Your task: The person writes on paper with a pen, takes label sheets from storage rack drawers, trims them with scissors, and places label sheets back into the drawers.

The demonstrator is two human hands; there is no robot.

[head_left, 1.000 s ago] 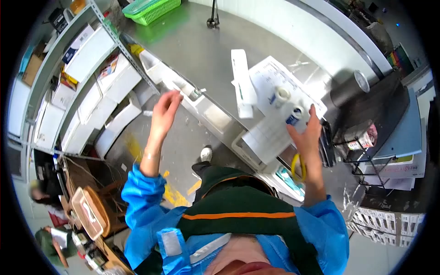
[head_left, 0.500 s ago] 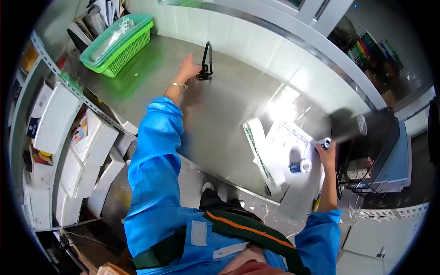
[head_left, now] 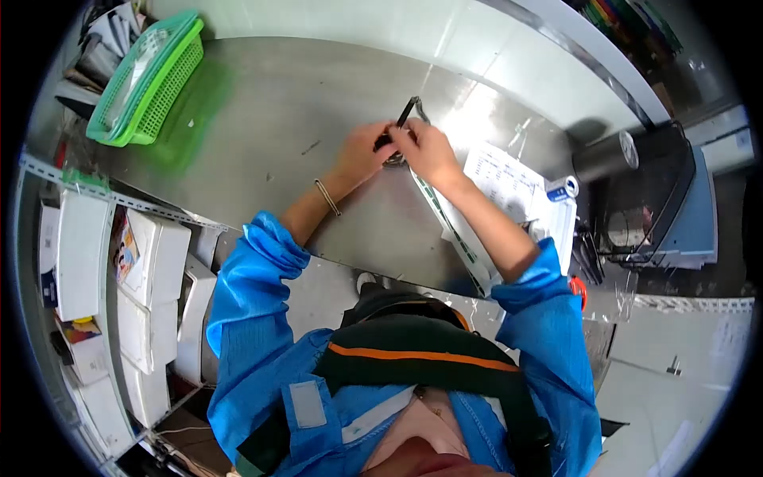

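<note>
Both hands meet over a small black device (head_left: 408, 111) with a slim upright arm, near the middle of the metal table (head_left: 270, 103). My left hand (head_left: 364, 153) closes round its dark base from the left. From the right, my right hand (head_left: 431, 153) grips the same device, fingers bent at the foot of the arm. Much of the base is hidden by the fingers, so its exact kind does not show. A long white strip with green marks (head_left: 449, 219) runs from just below the right hand toward the table's front edge.
Printed sheets (head_left: 501, 175) lie to the right, with a blue-and-white can (head_left: 562, 188) on them. A dark cylinder (head_left: 608, 155) and a black wire rack (head_left: 664, 199) stand farther right. Green baskets (head_left: 163, 87) sit back left; boxes fill the left shelf (head_left: 83, 254).
My right hand has let go of the can and come across to the black device. My left hand has closed on the device, which has shifted right relative to the table.
</note>
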